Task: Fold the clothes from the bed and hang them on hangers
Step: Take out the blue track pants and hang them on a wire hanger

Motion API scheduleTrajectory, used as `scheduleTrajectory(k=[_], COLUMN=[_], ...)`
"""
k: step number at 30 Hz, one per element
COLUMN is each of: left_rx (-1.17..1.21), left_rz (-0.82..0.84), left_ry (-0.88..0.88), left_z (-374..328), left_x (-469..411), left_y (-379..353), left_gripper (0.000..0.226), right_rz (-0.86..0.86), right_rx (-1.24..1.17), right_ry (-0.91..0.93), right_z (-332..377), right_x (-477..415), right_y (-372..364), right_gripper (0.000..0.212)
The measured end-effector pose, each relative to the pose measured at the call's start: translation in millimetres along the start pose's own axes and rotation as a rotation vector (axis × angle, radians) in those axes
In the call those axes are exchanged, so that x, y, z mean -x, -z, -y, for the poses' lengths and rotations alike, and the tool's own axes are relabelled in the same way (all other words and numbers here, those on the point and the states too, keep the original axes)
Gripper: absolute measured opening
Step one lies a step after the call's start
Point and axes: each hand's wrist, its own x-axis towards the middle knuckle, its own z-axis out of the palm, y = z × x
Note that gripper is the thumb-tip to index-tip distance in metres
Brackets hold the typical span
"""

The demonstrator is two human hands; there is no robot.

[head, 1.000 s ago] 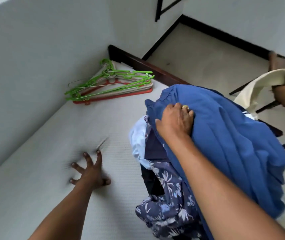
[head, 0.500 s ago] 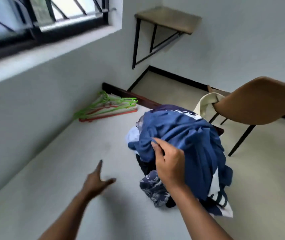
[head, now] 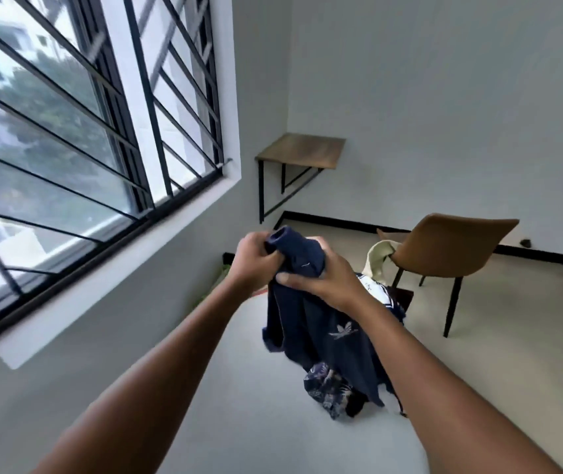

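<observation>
The navy garment (head: 302, 325) bore a small white logo, the printed garment (head: 324, 388) beneath it showed pale leaves on dark blue, the bed (head: 256, 422) was off-white, the chair (head: 451, 248) tan with black legs, and the cloth (head: 377, 260) cream.

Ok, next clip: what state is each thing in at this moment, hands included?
Navy garment: held up, unfolded, hanging loose.
Left hand: fingers grip its bunched top.
Right hand: grips it just below.
Floral garment: crumpled on the bed, unfolded.
Cream cloth: draped over the brown chair.
</observation>
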Motion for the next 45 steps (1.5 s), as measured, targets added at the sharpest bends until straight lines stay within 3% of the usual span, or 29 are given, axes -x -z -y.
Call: scheduleTrajectory(k=[4,6,8,9,12,14,17,21,24,27,31,32,35,38,42,43,45], left_rx=[0.002,0.122,0.211,0.196,-0.113,-0.188,-0.222,-0.265,-0.081,0.124,0.099,0.078,0.115,0.169,0.342,0.323,0.061], left_rz=[-0.006,0.019,0.168,0.258,0.363,0.312,0.122,-0.182,-0.318,-0.351,-0.264,-0.242,-0.124,-0.044,-0.226,-0.291,-0.408], left_ry=[-0.07,-0.06,-0.001,0.037,0.15,0.223,0.248,0.154,0.049,-0.062,-0.134,-0.129,-0.085,-0.168,-0.291,-0.295,-0.309], left_z=[-64,-77,-81,-77,-49,-28,-15,-27,-50,-98,-146,-153,-176,-202,-229,-232,-229], left_x=[-3,8,31,45,86,102,105,93,79,68,50,48,56,63,47,41,33], left_y=[43,61,72,73,69,72,100,157,182,185,194,203,230,244,255,257,262], left_gripper=[0.02,0.017,0.034,0.041,0.027,0.017,0.01,0.019,0.021,0.023,0.019,0.015,0.043,0.045,0.028,0.024,0.019], right_rz=[-0.089,-0.134,-0.157,-0.165,-0.215,-0.3,-0.345,-0.44,-0.413,-0.261,-0.073,-0.092,-0.296,-0.398,-0.331,-0.316,-0.307], right_rx=[0.156,0.153,0.115,0.092,-0.055,-0.185,-0.265,-0.133,-0.181,-0.184,-0.187,-0.21,-0.393,-0.54,-0.64,-0.617,-0.491], right_ry=[0.154,0.214,0.283,0.32,0.351,0.3,0.227,0.133,-0.006,-0.034,-0.006,0.003,0.031,0.095,0.124,0.13,0.119], right_z=[53,79,107,119,143,154,153,135,128,132,143,149,169,189,222,228,233], right_x=[-11,-15,-14,-13,-14,-15,-20,-16,-7,2,6,9,14,14,7,4,-1], right_y=[9,18,24,24,23,24,41,68,82,83,87,91,115,139,149,149,149], right_gripper=[0.024,0.006,0.043,0.052,0.041,0.017,0.002,0.026,0.027,0.02,0.038,0.036,0.027,0.009,0.013,0.007,0.002])
